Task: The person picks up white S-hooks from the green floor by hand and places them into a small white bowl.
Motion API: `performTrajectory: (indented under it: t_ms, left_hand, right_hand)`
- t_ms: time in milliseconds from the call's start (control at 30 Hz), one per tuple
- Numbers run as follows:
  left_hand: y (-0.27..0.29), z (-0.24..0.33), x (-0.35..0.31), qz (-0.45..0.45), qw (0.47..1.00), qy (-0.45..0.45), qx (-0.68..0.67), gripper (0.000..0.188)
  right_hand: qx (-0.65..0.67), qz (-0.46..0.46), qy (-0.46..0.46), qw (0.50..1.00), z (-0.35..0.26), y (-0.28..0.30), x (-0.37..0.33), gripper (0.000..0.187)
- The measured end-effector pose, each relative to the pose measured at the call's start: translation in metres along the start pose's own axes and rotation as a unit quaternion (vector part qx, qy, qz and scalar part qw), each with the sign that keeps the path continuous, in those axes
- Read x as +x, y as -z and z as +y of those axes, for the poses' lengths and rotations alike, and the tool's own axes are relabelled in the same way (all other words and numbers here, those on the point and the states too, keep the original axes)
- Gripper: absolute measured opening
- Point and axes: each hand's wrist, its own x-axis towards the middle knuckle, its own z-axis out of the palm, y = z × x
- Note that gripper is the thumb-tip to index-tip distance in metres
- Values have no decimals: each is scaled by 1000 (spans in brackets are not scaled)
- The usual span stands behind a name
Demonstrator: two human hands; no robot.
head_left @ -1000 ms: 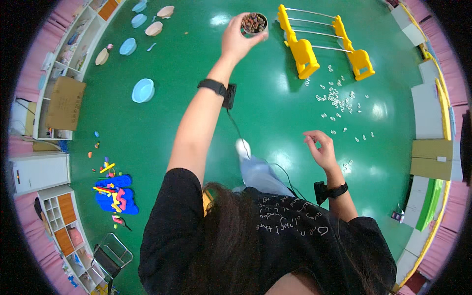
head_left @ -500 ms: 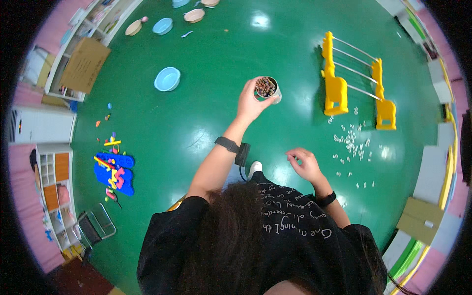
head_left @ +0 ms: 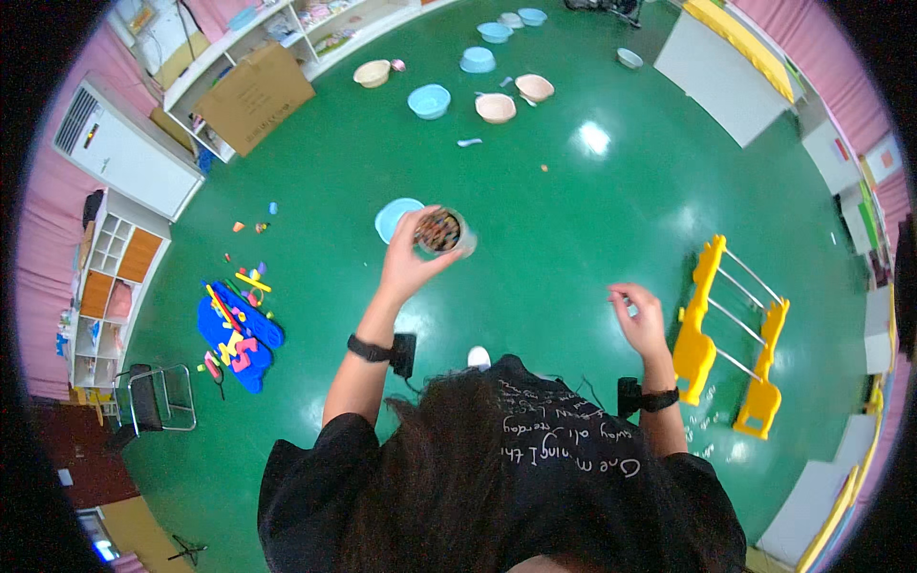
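Observation:
My left hand (head_left: 406, 267) is wrapped round an open clear jar (head_left: 466, 241), held up off the floor. Small round brown and dark beads (head_left: 438, 231) fill much of it. Beyond that hand a light blue basin (head_left: 390, 222) sits on the green floor, partly hidden by the fingers. Off to the right, my right hand (head_left: 643, 320) hangs in the air with its fingers curled toward the thumb. Whatever may be between those fingers is too small to name. Both wrists wear black straps with small dark devices.
Blue and cream basins (head_left: 496, 108) stand on the far floor. At right is a yellow rack (head_left: 699, 349) with metal bars, near small white pieces (head_left: 705, 420). Colourful toys lie on a blue piece (head_left: 215, 320) at left, near a folding chair (head_left: 145, 396). A cardboard box (head_left: 253, 100) leans against shelves.
The whole view has shifted and turned, bringing more far basins into sight. My left hand, still round the jar, now appears nearer the blue basin. My right hand stays curled at the right.

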Motion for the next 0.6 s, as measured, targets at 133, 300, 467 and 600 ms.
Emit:
performTrajectory:
  t_ms: [133,300,467,600]
  left_hand:
    - [49,-59,32,35,996,45,73,66]
    - [64,-121,83,98,981,161,37,64]
    - [49,-163,168,143,965,197,95,66]
    - [45,-181,267,186,961,187,85,64]
  right_hand:
    - [12,70,41,997,10,6,97,11]
    - [14,82,22,996,73,0,216,10]
    - [38,61,39,997,105,-18,377,11]
    - [125,-35,131,983,85,-70,514,10]
